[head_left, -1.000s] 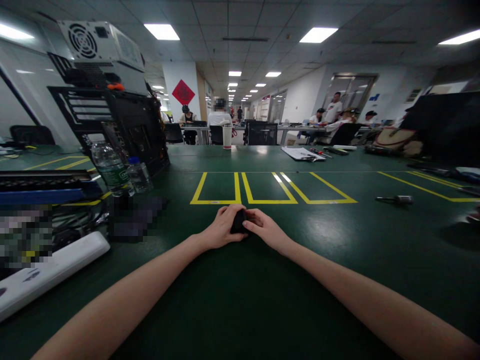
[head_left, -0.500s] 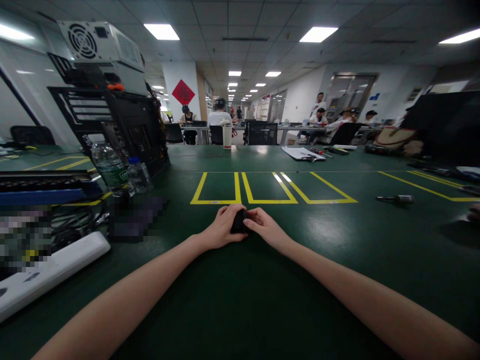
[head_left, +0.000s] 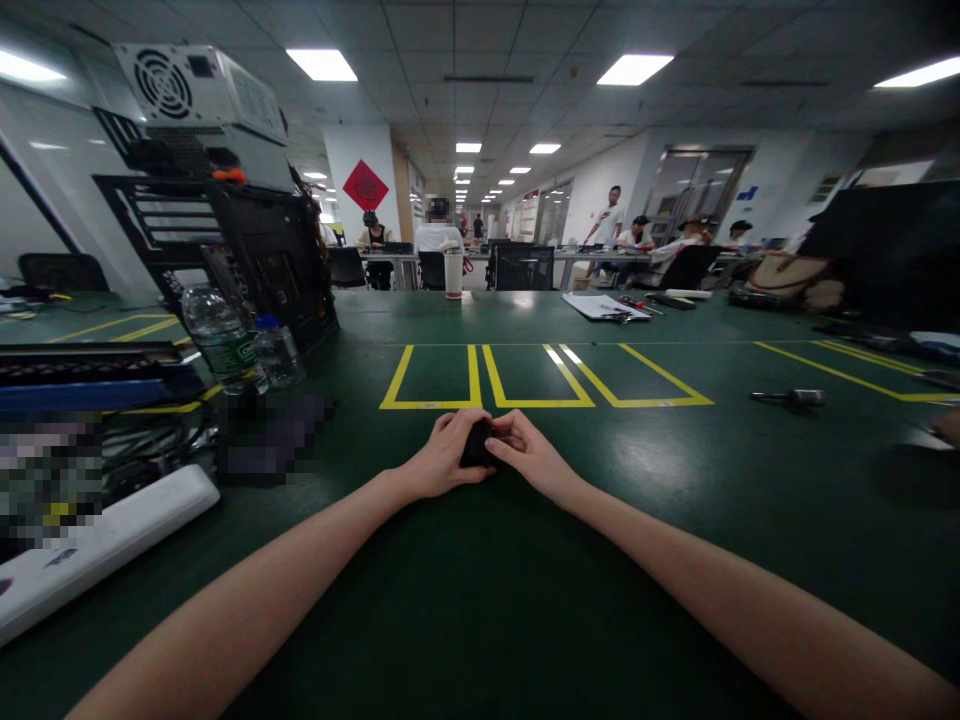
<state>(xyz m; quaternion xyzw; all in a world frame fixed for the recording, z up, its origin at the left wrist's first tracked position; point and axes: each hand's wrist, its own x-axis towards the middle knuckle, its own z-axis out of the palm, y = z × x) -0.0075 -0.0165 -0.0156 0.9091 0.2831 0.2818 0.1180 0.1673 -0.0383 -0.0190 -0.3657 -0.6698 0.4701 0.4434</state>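
Observation:
A small, dark, rounded object (head_left: 477,445), perhaps a computer mouse, lies between my two hands low over the green table (head_left: 487,600). My left hand (head_left: 448,452) wraps around its left side, fingers over the top and thumb along the near side. From the right, my right hand (head_left: 529,452) grips it with curled fingers and the thumb against its surface. Most of the object is covered by my fingers, so its exact kind is hard to make out. Just beyond the hands, yellow tape outlines (head_left: 536,403) mark the tabletop.
Left stand a black computer case (head_left: 262,250) with a power supply (head_left: 202,90) on top, two plastic bottles (head_left: 214,320) and a white power strip (head_left: 142,535). To the right lie a screwdriver (head_left: 791,397) and a clipboard (head_left: 606,306); another person's hand (head_left: 946,428) is at the edge.
My hands and the dark object look almost the same. At the right edge, another person's hand has shifted, with something white beside it. A standing person in the background has moved left.

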